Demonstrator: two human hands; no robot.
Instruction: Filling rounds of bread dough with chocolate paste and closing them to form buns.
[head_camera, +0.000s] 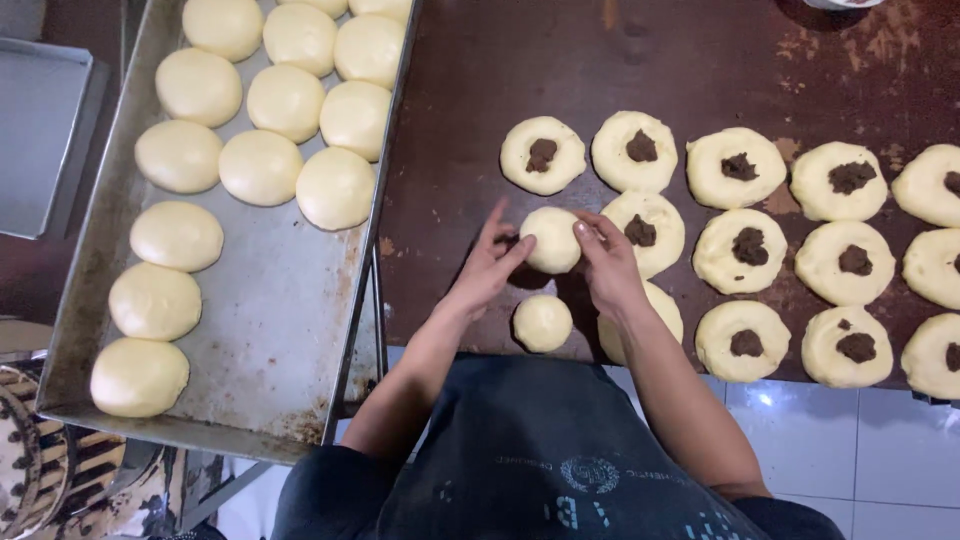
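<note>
**Dough ball between two hands on a dark worktable**

Dark brown worktable (470, 80), scuffed and worn pale in patches, carries the whole lot; white floor tiles show under its near edge.

Item 1. Fingers (512, 252) of the left hand (487, 268) and those of the right hand (606, 266) close narrowly around a round dough ball (552, 240), one hand pressed to each side of it. The ball sits on the table between the two palms, thumbs and fingertips touching its surface.

Item 2. Just below the fingers, toward the person: a smaller smooth dough ball (542, 323), lying free, touched by neither hand.

Item 3. Beyond the fingertips and off to the right of the right hand: flattened dough rounds (741, 167) in rows, each with a dark brown lump of filling (739, 166) at its centre. One round lies partly under the right wrist; another sits just behind the right fingers.

Item 4. Well to the left of the left hand: a long metal baking tray (290, 320), stained at its near end, holding smooth closed buns (335, 187) in rows along its far part and down its left side.

Item 5. Farther left still: a second, grey tray (40, 130), partly out of view.

Item 6. Nearest the camera: a dark blue apron (540, 450) over the person's front.
</note>
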